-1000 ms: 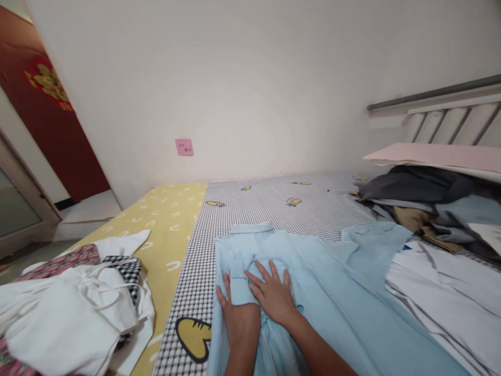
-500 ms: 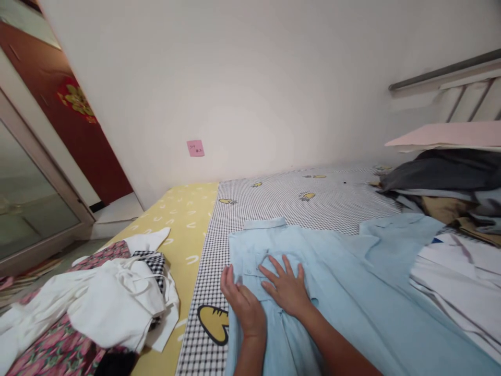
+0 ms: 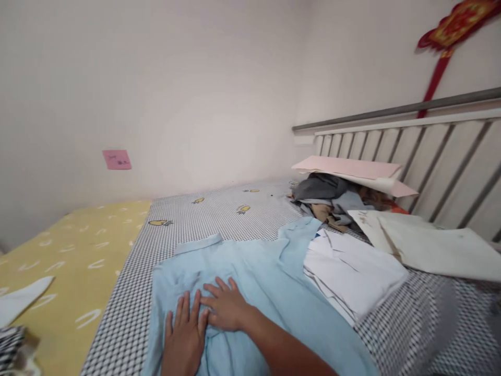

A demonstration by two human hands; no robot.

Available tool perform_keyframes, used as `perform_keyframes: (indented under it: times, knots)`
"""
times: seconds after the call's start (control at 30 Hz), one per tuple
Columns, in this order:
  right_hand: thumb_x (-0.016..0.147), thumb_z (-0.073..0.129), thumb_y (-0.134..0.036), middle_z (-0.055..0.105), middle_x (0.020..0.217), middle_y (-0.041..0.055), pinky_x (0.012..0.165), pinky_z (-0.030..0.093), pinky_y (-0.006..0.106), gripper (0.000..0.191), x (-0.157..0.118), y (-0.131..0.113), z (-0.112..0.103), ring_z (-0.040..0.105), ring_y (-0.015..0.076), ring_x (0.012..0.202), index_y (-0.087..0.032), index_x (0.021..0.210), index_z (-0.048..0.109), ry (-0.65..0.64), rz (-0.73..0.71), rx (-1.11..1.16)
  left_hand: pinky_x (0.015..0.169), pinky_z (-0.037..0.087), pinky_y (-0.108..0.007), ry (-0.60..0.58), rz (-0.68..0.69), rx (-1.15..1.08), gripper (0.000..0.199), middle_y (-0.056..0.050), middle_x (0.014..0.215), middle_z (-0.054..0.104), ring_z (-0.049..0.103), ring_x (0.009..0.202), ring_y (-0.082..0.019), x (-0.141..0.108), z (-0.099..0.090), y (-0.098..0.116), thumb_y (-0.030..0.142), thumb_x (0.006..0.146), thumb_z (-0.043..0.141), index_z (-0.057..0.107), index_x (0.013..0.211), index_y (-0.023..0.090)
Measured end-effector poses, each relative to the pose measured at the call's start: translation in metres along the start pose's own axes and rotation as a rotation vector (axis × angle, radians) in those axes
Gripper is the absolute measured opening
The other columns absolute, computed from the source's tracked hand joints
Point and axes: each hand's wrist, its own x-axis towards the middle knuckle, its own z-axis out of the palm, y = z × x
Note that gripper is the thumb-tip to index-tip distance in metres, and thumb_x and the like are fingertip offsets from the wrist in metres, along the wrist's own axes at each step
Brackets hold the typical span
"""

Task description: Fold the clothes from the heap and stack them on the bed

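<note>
A light blue shirt (image 3: pixel 270 282) lies spread on the checked bedsheet, its left part folded over and its collar end toward the wall. My left hand (image 3: pixel 183 329) rests palm down on the folded part, fingers stretched out. Beside it, almost touching, my right hand (image 3: pixel 225 305) presses flat on the same cloth with its fingers spread. Neither hand grips the fabric. One sleeve (image 3: pixel 299 232) of the shirt reaches out to the right, up against a folded white garment (image 3: pixel 352 266).
The bed has a checked sheet (image 3: pixel 219 214) and a yellow patterned strip (image 3: pixel 78 261). Dark and tan clothes (image 3: pixel 321 190) are piled under pink sheets (image 3: pixel 348 166) at the right. A whitish flat bag-like item (image 3: pixel 438 245) lies near the bed rail (image 3: pixel 410 151). White cloth (image 3: pixel 23 300) shows at left.
My view has swung to the right, bringing the bed rail and red wall ornament into sight. My left hand, earlier tilted on its edge at the shirt's side, now lies flat beside the right.
</note>
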Motion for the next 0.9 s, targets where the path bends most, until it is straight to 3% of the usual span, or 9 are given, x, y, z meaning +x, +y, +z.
perform_keyframes:
  times: [0.07,0.13,0.17,0.23,0.33,0.4,0.5,0.6,0.9]
  knots:
    - [0.076,0.073,-0.033,0.06,0.142,-0.0029,0.122,0.014,0.051,0.033,-0.009,0.021,-0.023,0.04,0.0272,0.142,-0.036,0.11,0.073,0.114,0.09,0.265,0.117,0.028,-0.053,-0.003,-0.017,0.054,0.055,-0.011,0.158,0.035,0.035,0.147,-0.028,0.0,-0.003,0.002,0.038,0.096,0.031,0.042,0.148,0.023]
    - [0.076,0.072,-0.028,0.075,0.11,0.003,0.113,0.036,0.047,0.014,-0.019,0.048,-0.055,0.062,0.0258,0.118,-0.025,0.09,0.076,0.301,0.262,0.486,0.117,0.027,-0.053,0.007,-0.031,0.09,0.055,-0.013,0.158,0.035,0.035,0.147,-0.029,0.001,-0.007,0.005,0.039,0.097,0.03,0.042,0.148,0.023]
    - [0.081,0.067,-0.028,0.076,0.099,0.0059,0.103,0.046,0.047,0.012,-0.026,0.064,-0.073,0.068,0.0253,0.104,-0.02,0.088,0.074,0.395,0.344,0.546,0.117,0.027,-0.053,0.011,-0.033,0.101,0.055,-0.013,0.158,0.036,0.035,0.147,-0.029,0.001,-0.008,0.006,0.039,0.097,0.029,0.042,0.148,0.023]
    - [0.095,0.051,-0.029,0.073,0.096,0.0075,0.083,0.056,0.041,0.025,-0.043,0.096,-0.113,0.07,0.0199,0.083,-0.017,0.106,0.069,0.604,0.488,0.687,0.118,0.026,-0.054,0.006,-0.041,0.113,0.056,-0.012,0.158,0.036,0.035,0.147,-0.029,0.002,-0.01,0.008,0.04,0.096,0.028,0.042,0.148,0.023]
    - [0.099,0.053,-0.038,0.067,0.111,0.0074,0.076,0.057,0.035,0.032,-0.075,0.14,-0.167,0.066,0.0166,0.087,-0.016,0.121,0.06,0.93,0.67,0.891,0.118,0.026,-0.053,-0.005,-0.069,0.115,0.057,-0.01,0.158,0.036,0.034,0.147,-0.028,0.003,-0.01,0.01,0.04,0.094,0.029,0.043,0.148,0.024]
    - [0.096,0.059,-0.04,0.064,0.114,0.007,0.076,0.058,0.035,0.035,-0.095,0.164,-0.189,0.065,0.0171,0.09,-0.017,0.122,0.059,1.062,0.768,1.023,0.118,0.025,-0.054,0.011,-0.074,0.098,0.058,-0.011,0.158,0.038,0.035,0.147,-0.028,0.003,-0.009,0.011,0.039,0.094,0.028,0.044,0.147,0.023]
    - [0.096,0.061,-0.039,0.065,0.112,0.0064,0.074,0.058,0.034,0.033,-0.11,0.189,-0.201,0.065,0.0168,0.089,-0.017,0.12,0.059,1.154,0.87,1.205,0.118,0.025,-0.054,0.041,-0.074,0.053,0.06,-0.012,0.156,0.041,0.038,0.145,-0.029,0.003,-0.009,0.011,0.039,0.094,0.025,0.048,0.146,0.02]
    - [0.096,0.06,-0.039,0.065,0.11,0.006,0.073,0.058,0.034,0.032,-0.105,0.2,-0.199,0.065,0.0164,0.087,-0.016,0.119,0.06,1.155,0.918,1.341,0.119,0.024,-0.055,0.067,-0.078,0.018,0.061,-0.012,0.155,0.043,0.038,0.145,-0.029,0.003,-0.009,0.01,0.04,0.094,0.022,0.05,0.144,0.019]
    - [0.096,0.061,-0.037,0.065,0.096,0.0022,0.061,0.055,0.026,0.026,-0.089,0.2,-0.192,0.061,0.0113,0.072,-0.015,0.11,0.062,1.152,0.873,1.36,0.119,0.024,-0.055,0.071,-0.089,0.012,0.059,-0.011,0.154,0.044,0.04,0.143,-0.029,0.002,-0.006,0.011,0.041,0.094,0.026,0.051,0.144,0.02]
